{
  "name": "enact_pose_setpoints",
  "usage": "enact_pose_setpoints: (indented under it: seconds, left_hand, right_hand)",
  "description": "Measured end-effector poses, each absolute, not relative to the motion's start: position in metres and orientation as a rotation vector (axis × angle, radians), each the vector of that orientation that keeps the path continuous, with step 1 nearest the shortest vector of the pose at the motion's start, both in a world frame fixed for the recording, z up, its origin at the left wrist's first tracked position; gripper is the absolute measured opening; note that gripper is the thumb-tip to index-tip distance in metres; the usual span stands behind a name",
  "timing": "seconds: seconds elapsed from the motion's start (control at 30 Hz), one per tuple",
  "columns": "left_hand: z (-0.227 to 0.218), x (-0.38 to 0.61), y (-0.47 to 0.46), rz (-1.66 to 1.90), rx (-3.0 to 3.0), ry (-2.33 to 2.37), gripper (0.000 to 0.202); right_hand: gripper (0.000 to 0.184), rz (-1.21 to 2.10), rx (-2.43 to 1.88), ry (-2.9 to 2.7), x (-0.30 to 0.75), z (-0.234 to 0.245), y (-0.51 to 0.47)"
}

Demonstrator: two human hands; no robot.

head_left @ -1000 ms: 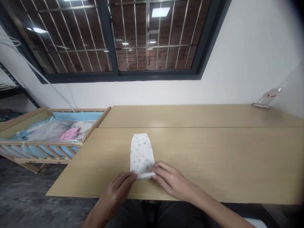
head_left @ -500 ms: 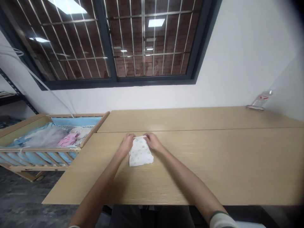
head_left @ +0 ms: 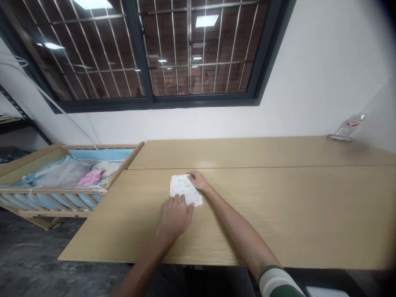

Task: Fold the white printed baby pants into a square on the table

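Observation:
A small white printed baby garment (head_left: 185,189), folded into a compact rectangle, lies on the wooden table (head_left: 278,214) near its middle. My left hand (head_left: 175,214) rests on the garment's near edge, fingers together and pressing down on the cloth. My right hand (head_left: 198,180) touches the garment's far right corner, with fingers curled onto the fabric.
A wooden baby crib (head_left: 62,177) with blue lining and a heap of pink and white clothes stands against the table's left end. A clear plastic stand (head_left: 346,130) sits at the far right by the wall. A barred window runs above.
The long garment was folded in half away from me into a short rectangle. Then my left hand came back from the far edge to the near edge while my right stayed at the far corner.

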State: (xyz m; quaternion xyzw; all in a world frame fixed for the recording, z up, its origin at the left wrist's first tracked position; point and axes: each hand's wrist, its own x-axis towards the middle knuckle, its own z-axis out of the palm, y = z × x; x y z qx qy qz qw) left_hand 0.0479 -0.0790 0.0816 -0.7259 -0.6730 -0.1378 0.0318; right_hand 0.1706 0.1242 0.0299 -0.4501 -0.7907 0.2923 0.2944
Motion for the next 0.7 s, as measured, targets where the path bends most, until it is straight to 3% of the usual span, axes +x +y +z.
enact_pose_setpoints:
  seconds: [0.3, 0.43, 0.57, 0.7]
  left_hand:
    - [0.016, 0.063, -0.135, -0.581, -2.037, -1.929, 0.048]
    - [0.009, 0.059, -0.137, -0.585, -2.017, -1.866, 0.047]
    - [0.009, 0.061, -0.139, -0.617, -1.994, -1.89, 0.046]
    - [0.009, 0.062, -0.14, -0.679, -2.012, -1.918, 0.041]
  right_hand:
    - [0.026, 0.789, -1.241, -2.096, 0.186, 0.04, 0.115]
    - [0.041, 0.616, -1.21, -2.134, 0.187, 0.059, 0.093]
    - [0.054, 0.442, -0.719, -2.539, 0.172, 0.08, 0.042]
    - [0.058, 0.56, -0.179, -2.84, 0.154, 0.081, -0.005]
